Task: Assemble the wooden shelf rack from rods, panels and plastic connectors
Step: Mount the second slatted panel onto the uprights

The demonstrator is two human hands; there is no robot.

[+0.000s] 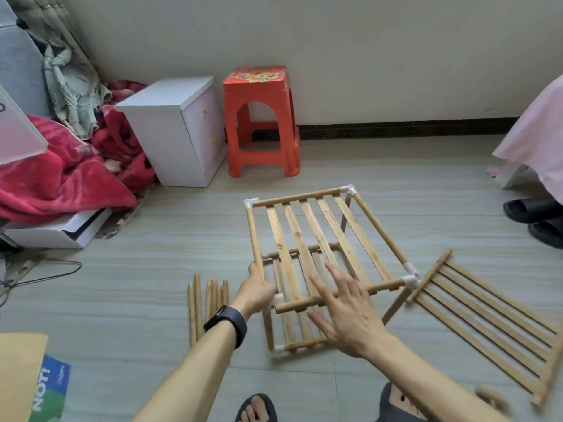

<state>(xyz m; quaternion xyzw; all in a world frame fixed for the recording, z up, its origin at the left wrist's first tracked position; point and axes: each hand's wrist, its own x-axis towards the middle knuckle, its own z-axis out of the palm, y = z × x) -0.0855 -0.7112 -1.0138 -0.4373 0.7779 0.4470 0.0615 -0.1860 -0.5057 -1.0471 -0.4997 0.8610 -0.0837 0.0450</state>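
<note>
Tiled floor (137, 269); two-tier rack (320, 236) stands at centre.
Left hand (259, 289) clamps its near corner; right hand (344, 312) lies splayed over its front edge. Judged next: fit loose rods (207, 300), then spare panel (487, 315).

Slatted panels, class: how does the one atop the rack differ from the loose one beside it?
The top panel sits raised, joined by white connectors to rods; the loose panel lies on the floor, with no connectors visible. The left hand grips the top panel's frame; no hand touches the loose panel. Both are light wooden slats.
</note>
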